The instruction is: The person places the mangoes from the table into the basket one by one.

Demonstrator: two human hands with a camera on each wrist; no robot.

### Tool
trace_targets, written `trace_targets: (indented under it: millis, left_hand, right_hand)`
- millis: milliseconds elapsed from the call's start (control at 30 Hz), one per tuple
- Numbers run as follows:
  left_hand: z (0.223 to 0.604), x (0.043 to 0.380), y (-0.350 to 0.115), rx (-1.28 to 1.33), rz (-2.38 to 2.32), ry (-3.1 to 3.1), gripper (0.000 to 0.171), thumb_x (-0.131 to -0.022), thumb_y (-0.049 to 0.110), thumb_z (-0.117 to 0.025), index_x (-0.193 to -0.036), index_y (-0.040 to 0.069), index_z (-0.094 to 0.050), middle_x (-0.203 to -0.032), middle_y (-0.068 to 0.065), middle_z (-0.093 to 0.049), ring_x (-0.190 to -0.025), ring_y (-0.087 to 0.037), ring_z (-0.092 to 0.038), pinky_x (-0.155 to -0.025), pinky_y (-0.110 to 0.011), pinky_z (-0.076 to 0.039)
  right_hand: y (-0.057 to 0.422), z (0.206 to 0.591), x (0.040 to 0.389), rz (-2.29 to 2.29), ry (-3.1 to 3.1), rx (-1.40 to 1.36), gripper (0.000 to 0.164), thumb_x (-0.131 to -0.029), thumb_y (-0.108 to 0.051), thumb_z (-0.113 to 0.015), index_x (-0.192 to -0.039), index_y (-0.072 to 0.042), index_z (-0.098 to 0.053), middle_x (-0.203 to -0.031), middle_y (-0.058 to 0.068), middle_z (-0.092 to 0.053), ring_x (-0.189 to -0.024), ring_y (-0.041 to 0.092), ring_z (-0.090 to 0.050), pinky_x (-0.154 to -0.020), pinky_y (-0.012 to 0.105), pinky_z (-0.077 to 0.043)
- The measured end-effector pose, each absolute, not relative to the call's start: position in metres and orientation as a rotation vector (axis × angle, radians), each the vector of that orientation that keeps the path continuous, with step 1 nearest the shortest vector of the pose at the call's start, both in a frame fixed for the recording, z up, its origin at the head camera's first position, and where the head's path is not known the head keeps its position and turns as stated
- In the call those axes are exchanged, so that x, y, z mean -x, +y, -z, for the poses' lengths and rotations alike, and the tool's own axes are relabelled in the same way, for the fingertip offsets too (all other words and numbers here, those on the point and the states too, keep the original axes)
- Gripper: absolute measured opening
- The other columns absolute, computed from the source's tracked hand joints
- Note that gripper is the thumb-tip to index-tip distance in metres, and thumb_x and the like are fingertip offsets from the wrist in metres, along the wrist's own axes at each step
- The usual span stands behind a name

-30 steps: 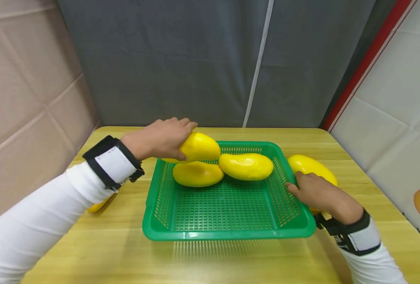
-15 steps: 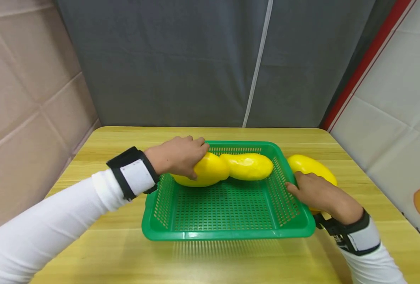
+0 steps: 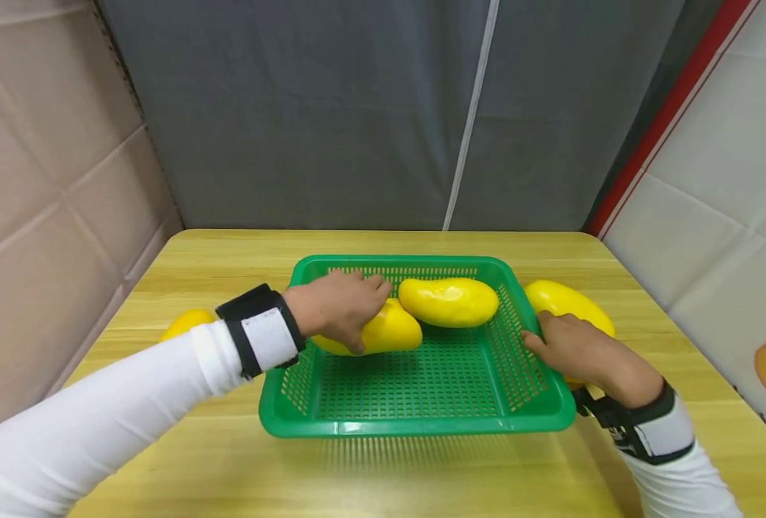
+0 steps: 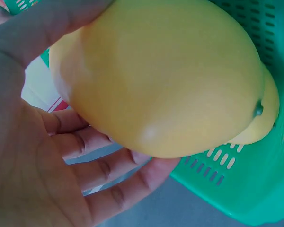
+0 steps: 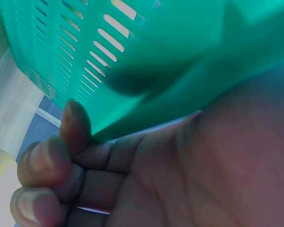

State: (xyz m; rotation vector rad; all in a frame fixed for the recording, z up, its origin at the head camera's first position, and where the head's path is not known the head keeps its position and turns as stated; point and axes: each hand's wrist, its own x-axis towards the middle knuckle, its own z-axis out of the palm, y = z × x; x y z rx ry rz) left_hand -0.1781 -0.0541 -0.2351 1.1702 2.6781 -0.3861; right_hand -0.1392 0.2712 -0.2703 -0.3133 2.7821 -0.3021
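Note:
A green plastic basket [image 3: 415,426] with slotted walls stands on the table. My left hand [image 3: 342,306] holds a yellow mango [image 3: 392,329] inside its left half, the thumb on one side and the fingers on the other. Partly hidden behind it in the left wrist view is a second mango [image 4: 270,111]. Another mango [image 3: 449,302] lies in the back right of the basket. At the right rim, my right hand [image 3: 580,351] grips the basket; in the right wrist view its fingers [image 5: 49,163] curl under the rim.
Just outside the basket's right wall lies a mango [image 3: 567,306], partly behind the right hand. Another mango [image 3: 190,321] rests on the table [image 3: 227,460] at the left, partly covered by the left sleeve. A grey curtain [image 3: 311,122] hangs behind the table.
My left hand has moved down and to the right with its mango, from above the basket's back left into it. The right hand stays at the rim.

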Motion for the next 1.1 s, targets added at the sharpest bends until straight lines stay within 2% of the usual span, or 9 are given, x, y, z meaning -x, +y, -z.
trace_targets:
  millis: [300,633,900,1100]
  left_hand:
    - [0.248,0.172,-0.049,-1.161,0.440,2.654,0.085,-0.069,0.050,-0.073,-0.133,0.005,-0.039,-0.132,-0.012,-0.046,-0.103,-0.029,-0.051,-0.081,-0.041,-0.048]
    - [0.255,0.167,-0.047,-1.129,0.455,2.637,0.085,-0.068,0.050,-0.074,-0.132,0.006,-0.039,-0.131,-0.013,-0.046,-0.102,-0.028,-0.051,-0.083,-0.040,-0.047]
    - [0.260,0.167,-0.044,-1.146,0.487,2.641,0.083,-0.066,0.053,-0.075,-0.128,0.007,-0.043,-0.120,-0.011,-0.051,-0.093,-0.023,-0.053,-0.074,-0.036,-0.049]
    - [0.264,0.167,-0.041,-1.114,0.488,2.619,0.082,-0.065,0.052,-0.076,-0.125,0.007,-0.044,-0.113,-0.008,-0.053,-0.090,-0.022,-0.053,-0.074,-0.034,-0.049]
  right_hand:
    - [0.271,0.270,0.139,0.299,2.791,0.315,0.047,-0.096,-0.032,-0.043,-0.110,0.013,-0.042,-0.072,0.006,-0.052,-0.060,0.014,-0.051,-0.058,0.032,-0.044]
    - [0.270,0.270,0.139,0.302,2.787,0.306,0.047,-0.096,-0.032,-0.042,-0.111,0.013,-0.042,-0.071,0.006,-0.052,-0.059,0.014,-0.051,-0.058,0.032,-0.044]
    - [0.270,0.270,0.139,0.290,2.782,0.295,0.048,-0.096,-0.033,-0.042,-0.111,0.013,-0.041,-0.072,0.006,-0.052,-0.059,0.014,-0.051,-0.058,0.032,-0.043]
    - [0.270,0.270,0.139,0.290,2.779,0.294,0.048,-0.096,-0.032,-0.042,-0.112,0.013,-0.041,-0.072,0.007,-0.052,-0.059,0.014,-0.051,-0.057,0.031,-0.044]
